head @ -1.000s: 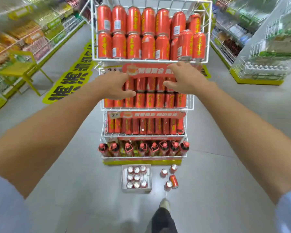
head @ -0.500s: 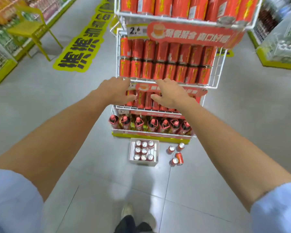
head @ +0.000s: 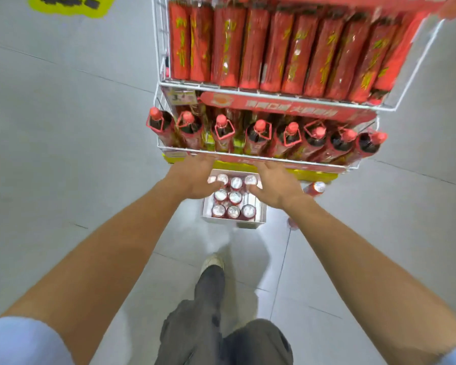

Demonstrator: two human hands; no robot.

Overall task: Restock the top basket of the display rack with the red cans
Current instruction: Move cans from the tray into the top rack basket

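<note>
I am holding my left hand [head: 195, 180] and my right hand [head: 277, 185] out with the fingers spread and loose. Neither is gripping anything. They are hanging on either side of the far rows of red cans [head: 234, 197], the left just at the left edge and the right covering the right edge. The blur is keeping me from telling whether my fingertips are touching the can tops. I judge I am setting up this way so each hand can take a can at once.

The cans are standing upright in a white box [head: 232, 222] on the floor, packed three across. From above they are showing round silver lids with red sides just visible between them. Being smooth and cylindrical, they should be easy to wrap fingers around from the top.

The box is sitting just in front of the display rack [head: 274, 97], probably so each trip stays short. A loose can [head: 315, 187] is lying on the tiles to the right of it. The lowest basket is showing bottles [head: 259, 134] with red caps, and the basket above it is already full of tall red tins [head: 274, 48]. The top basket, where these cans belong, is lying out of view above.
</note>
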